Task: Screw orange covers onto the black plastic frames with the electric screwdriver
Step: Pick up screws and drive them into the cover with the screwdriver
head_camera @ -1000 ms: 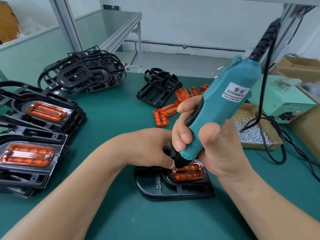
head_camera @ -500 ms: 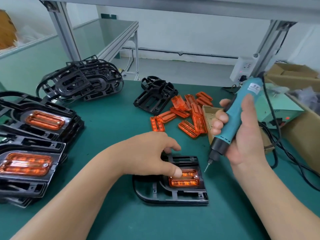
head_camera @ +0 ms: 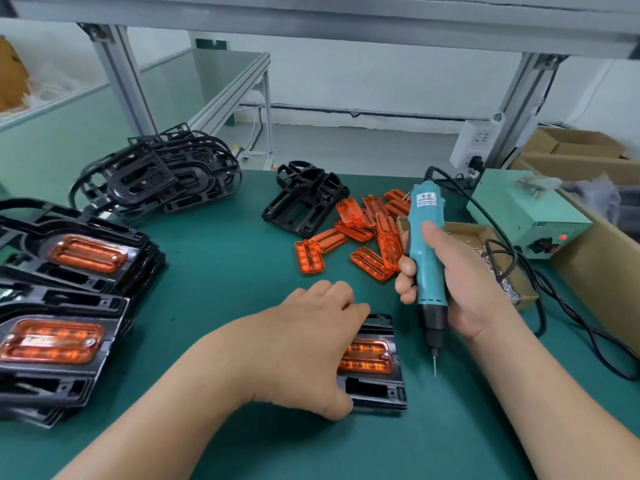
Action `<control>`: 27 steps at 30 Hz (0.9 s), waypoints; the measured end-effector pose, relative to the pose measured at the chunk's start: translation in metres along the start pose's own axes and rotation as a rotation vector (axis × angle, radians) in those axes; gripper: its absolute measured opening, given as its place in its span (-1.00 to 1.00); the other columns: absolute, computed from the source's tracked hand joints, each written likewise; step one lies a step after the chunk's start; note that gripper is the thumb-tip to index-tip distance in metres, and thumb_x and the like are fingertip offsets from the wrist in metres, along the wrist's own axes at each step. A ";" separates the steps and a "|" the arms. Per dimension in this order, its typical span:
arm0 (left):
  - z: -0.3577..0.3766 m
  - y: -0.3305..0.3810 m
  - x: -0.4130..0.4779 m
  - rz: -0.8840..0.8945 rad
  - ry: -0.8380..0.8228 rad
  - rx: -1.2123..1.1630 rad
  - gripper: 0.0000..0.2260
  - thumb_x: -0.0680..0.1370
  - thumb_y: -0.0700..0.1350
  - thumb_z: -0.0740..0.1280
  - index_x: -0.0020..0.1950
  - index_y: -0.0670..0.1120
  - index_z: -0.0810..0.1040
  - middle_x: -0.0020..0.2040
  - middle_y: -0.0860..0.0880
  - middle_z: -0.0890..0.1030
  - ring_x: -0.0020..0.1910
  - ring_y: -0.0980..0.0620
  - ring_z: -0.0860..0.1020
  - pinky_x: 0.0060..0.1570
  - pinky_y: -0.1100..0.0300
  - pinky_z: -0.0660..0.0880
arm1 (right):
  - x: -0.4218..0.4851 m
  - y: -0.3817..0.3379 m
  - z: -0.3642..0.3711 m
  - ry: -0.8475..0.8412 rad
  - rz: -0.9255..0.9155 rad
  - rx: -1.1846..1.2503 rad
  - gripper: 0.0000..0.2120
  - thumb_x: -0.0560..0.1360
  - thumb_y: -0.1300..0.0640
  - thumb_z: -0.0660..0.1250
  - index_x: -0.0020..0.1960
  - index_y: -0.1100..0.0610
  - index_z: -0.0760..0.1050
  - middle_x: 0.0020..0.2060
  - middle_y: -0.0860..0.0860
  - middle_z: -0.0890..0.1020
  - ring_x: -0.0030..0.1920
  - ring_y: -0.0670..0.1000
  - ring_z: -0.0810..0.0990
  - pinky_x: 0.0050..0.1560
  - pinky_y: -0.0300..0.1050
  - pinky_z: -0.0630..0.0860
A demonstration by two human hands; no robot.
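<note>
- My left hand (head_camera: pixel 304 348) lies flat over the frame (head_camera: pixel 375 393) on the green worktop (head_camera: pixel 225 271), fingers spread, pressing rather than gripping.
- The orange cover (head_camera: pixel 367 358) sits in the frame — half hidden by my fingers.
- My right hand (head_camera: pixel 460 289) grasps the screwdriver (head_camera: pixel 426 258) upright, bit just right of the frame, off the worktop.

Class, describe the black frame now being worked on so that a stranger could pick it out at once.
Start at the green table and go to its near middle, between the hands. The frame lies flat and alone under the left hand, with an orange cover in it. The other covered frames are stacked at the far left.
</note>
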State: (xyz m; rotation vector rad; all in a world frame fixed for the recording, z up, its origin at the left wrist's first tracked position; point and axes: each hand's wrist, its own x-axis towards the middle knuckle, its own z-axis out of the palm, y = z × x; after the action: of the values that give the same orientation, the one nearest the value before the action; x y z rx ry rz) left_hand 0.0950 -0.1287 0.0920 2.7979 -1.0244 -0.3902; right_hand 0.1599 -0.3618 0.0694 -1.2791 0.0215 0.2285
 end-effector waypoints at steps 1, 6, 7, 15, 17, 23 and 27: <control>-0.003 0.001 -0.002 0.000 0.023 0.011 -0.34 0.34 0.29 0.42 0.33 0.00 0.38 0.13 0.07 0.29 0.17 -0.01 0.30 0.24 0.02 0.48 | 0.001 0.001 0.000 0.002 -0.003 -0.013 -0.67 0.71 -0.15 0.23 0.18 0.14 0.41 -0.30 0.11 0.53 -0.37 0.11 0.55 -0.41 -0.08 0.54; -0.017 -0.006 -0.026 -0.002 0.169 -0.010 -0.23 0.38 0.24 0.44 0.49 0.02 0.24 0.25 0.11 0.26 0.28 0.05 0.24 0.36 0.22 0.30 | 0.002 0.004 -0.001 0.003 -0.021 -0.063 -0.70 0.71 -0.12 0.24 0.22 0.12 0.40 -0.28 0.12 0.53 -0.36 0.13 0.55 -0.40 -0.04 0.54; -0.019 -0.010 -0.035 -0.013 0.192 -0.017 -0.19 0.39 0.23 0.44 0.54 0.05 0.17 0.29 0.14 0.24 0.31 0.10 0.20 0.36 0.33 0.21 | 0.002 0.005 0.000 -0.003 -0.025 -0.073 -0.71 0.71 -0.11 0.24 0.21 0.12 0.40 -0.29 0.13 0.53 -0.36 0.14 0.54 -0.41 -0.03 0.54; -0.034 -0.061 -0.139 -0.243 0.238 0.046 -0.06 0.31 0.37 0.33 0.55 0.40 -0.15 0.44 0.47 0.02 0.45 0.50 -0.16 0.38 0.53 -0.04 | -0.005 0.011 0.012 -0.042 -0.071 -0.182 -0.51 0.54 -0.17 0.38 0.24 0.20 0.46 -0.28 0.18 0.51 -0.37 0.20 0.56 -0.44 -0.01 0.54; -0.042 -0.076 -0.165 -0.306 0.236 0.083 -0.04 0.28 0.36 0.36 0.57 0.42 -0.10 0.46 0.49 0.04 0.49 0.47 -0.11 0.42 0.47 -0.01 | -0.006 0.012 0.011 -0.056 -0.065 -0.197 -0.43 0.49 -0.20 0.41 0.28 0.21 0.46 -0.27 0.18 0.52 -0.36 0.21 0.55 -0.43 0.00 0.54; -0.062 -0.120 -0.227 -0.504 0.186 0.137 0.02 0.19 0.34 0.44 0.53 0.58 -0.06 0.48 0.54 0.06 0.53 0.41 0.00 0.51 0.17 0.06 | -0.009 0.010 0.012 -0.082 -0.028 -0.192 -0.25 0.34 -0.35 0.58 0.26 0.16 0.50 -0.24 0.20 0.52 -0.33 0.22 0.54 -0.40 0.01 0.54; -0.061 -0.139 -0.243 -0.555 0.125 0.177 0.02 0.16 0.33 0.42 0.49 0.61 -0.08 0.48 0.54 0.05 0.46 0.52 -0.07 0.48 0.16 -0.02 | -0.009 0.011 0.013 -0.083 -0.027 -0.192 -0.36 0.44 -0.26 0.49 0.29 0.19 0.48 -0.25 0.20 0.52 -0.34 0.21 0.54 -0.41 0.00 0.54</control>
State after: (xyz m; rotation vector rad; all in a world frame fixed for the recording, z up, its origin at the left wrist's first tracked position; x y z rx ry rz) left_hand 0.0190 0.1375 0.1675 3.1872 -0.2512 -0.1781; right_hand 0.1475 -0.3482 0.0640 -1.4585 -0.0906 0.2652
